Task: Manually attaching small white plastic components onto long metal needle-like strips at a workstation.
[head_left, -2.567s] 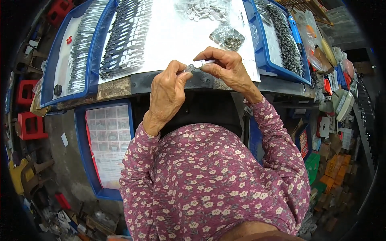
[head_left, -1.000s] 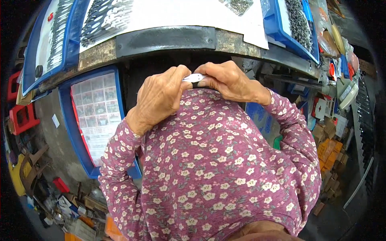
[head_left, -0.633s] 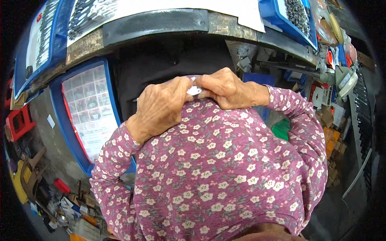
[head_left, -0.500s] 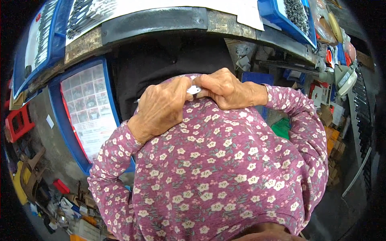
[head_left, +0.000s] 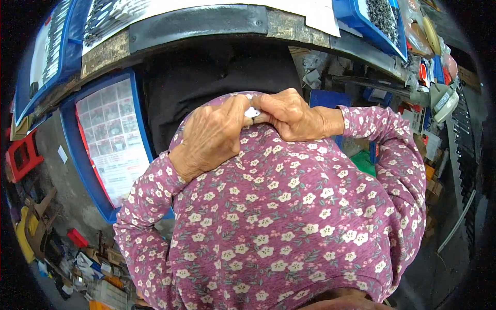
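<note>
With fingers [head_left: 268, 105] of left hand [head_left: 213, 132] and right hand [head_left: 290, 118], pinching a small white piece [head_left: 252, 112] between them near the shirt [head_left: 279, 206]; hard to make out its shape, both ends hidden by the grip. Beyond the fingers, black cloth [head_left: 227, 75], then bench edge [head_left: 201, 28]. Farther, to either side, left tray [head_left: 70, 57] and right tray [head_left: 352, 21], cut off. Nearer left, sheet [head_left: 113, 139] inside blue bin [head_left: 73, 129], print unclear.

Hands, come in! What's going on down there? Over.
Left hand and right hand pinching small white piece between them. Piece partly covered by both hands. Nothing visible in the way.
</note>
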Action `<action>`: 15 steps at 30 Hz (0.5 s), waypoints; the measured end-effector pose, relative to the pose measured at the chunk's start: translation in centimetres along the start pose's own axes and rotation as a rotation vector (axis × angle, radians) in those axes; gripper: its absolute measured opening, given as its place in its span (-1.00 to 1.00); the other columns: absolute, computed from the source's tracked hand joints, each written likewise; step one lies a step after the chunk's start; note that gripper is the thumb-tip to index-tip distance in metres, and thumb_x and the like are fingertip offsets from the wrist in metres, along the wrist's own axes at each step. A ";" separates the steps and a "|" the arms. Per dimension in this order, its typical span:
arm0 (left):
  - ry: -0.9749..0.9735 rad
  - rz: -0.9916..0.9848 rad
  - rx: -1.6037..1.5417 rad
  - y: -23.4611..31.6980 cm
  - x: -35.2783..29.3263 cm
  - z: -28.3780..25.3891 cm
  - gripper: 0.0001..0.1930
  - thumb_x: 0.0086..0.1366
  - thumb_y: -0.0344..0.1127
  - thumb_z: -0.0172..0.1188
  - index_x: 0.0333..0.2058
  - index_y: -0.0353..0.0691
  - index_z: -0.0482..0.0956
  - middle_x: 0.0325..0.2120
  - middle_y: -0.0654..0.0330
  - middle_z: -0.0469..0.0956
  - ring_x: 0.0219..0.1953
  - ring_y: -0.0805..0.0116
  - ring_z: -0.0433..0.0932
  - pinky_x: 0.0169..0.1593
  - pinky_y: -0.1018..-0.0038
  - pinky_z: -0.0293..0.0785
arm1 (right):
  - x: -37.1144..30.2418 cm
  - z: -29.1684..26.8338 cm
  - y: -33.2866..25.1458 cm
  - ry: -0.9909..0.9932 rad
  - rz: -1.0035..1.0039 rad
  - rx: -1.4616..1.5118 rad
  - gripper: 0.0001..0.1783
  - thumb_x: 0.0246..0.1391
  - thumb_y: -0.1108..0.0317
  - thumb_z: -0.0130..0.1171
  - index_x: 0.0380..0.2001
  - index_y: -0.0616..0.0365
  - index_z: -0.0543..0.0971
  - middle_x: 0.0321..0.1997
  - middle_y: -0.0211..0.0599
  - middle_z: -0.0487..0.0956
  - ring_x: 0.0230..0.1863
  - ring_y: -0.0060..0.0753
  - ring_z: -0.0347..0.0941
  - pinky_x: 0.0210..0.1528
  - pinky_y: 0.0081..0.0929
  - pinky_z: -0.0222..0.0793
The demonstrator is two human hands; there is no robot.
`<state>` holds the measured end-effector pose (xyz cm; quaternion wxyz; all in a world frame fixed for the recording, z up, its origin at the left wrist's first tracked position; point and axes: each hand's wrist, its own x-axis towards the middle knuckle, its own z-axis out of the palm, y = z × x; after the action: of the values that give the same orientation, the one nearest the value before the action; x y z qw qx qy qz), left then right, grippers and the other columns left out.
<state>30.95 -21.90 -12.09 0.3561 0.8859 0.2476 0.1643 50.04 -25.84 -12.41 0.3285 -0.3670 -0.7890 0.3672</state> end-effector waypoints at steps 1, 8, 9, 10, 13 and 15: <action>-0.001 0.001 -0.002 0.0 0.0 0.1 -0.83 0.07 -0.41 0.10 -0.36 -0.32 0.35 -0.57 0.05 0.44 -0.68 0.17 0.43 -0.62 0.39 0.31 | -0.1 0.0 0.1 0.000 0.003 0.000 -0.82 -0.21 0.65 0.09 -0.42 0.38 0.39 -0.63 -0.06 0.41 -0.62 -0.05 0.41 -0.63 -0.36 0.28; -0.037 -0.029 -0.024 0.0 -0.1 0.2 -0.86 0.06 -0.46 0.09 -0.41 -0.30 0.31 -0.57 0.05 0.37 -0.55 0.07 0.45 -0.55 0.31 0.33 | -0.6 0.2 0.6 -0.057 0.024 0.029 -0.81 -0.18 0.62 0.10 -0.40 0.39 0.40 -0.60 -0.06 0.42 -0.61 -0.08 0.42 -0.63 -0.36 0.28; -0.050 -0.029 -0.016 -0.1 0.0 0.2 -0.86 0.06 -0.46 0.09 -0.41 -0.30 0.31 -0.57 0.05 0.38 -0.54 0.08 0.45 -0.54 0.32 0.34 | -0.6 0.1 0.7 -0.068 0.027 0.036 -0.81 -0.17 0.61 0.10 -0.39 0.39 0.40 -0.59 -0.06 0.42 -0.60 -0.08 0.42 -0.62 -0.36 0.28; -0.050 -0.030 -0.017 -0.1 -0.1 0.1 -0.86 0.06 -0.46 0.09 -0.41 -0.30 0.31 -0.57 0.05 0.38 -0.54 0.08 0.45 -0.54 0.32 0.34 | -0.4 0.0 0.7 -0.068 0.028 0.037 -0.81 -0.17 0.61 0.10 -0.39 0.39 0.40 -0.59 -0.06 0.42 -0.60 -0.08 0.42 -0.62 -0.36 0.28; 0.008 -0.037 -0.033 -0.2 -0.4 0.0 -0.86 0.06 -0.45 0.10 -0.41 -0.29 0.32 -0.56 0.05 0.39 -0.53 0.08 0.47 -0.53 0.32 0.36 | 0.2 0.1 0.7 -0.086 -0.002 0.025 -0.79 -0.13 0.57 0.09 -0.34 0.38 0.40 -0.56 -0.06 0.44 -0.58 -0.10 0.44 -0.60 -0.37 0.31; 0.070 -0.034 -0.020 0.0 -0.5 -0.1 -0.85 0.06 -0.43 0.11 -0.41 -0.29 0.32 -0.56 0.06 0.40 -0.53 0.08 0.47 -0.52 0.33 0.37 | 0.4 0.3 0.4 -0.025 0.021 0.072 -0.77 -0.09 0.55 0.08 -0.30 0.37 0.39 -0.54 -0.06 0.45 -0.56 -0.13 0.45 -0.57 -0.39 0.33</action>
<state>30.49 -22.14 -12.05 0.3588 0.8716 0.2733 0.1918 49.77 -25.47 -12.79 0.3279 -0.3585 -0.7754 0.4034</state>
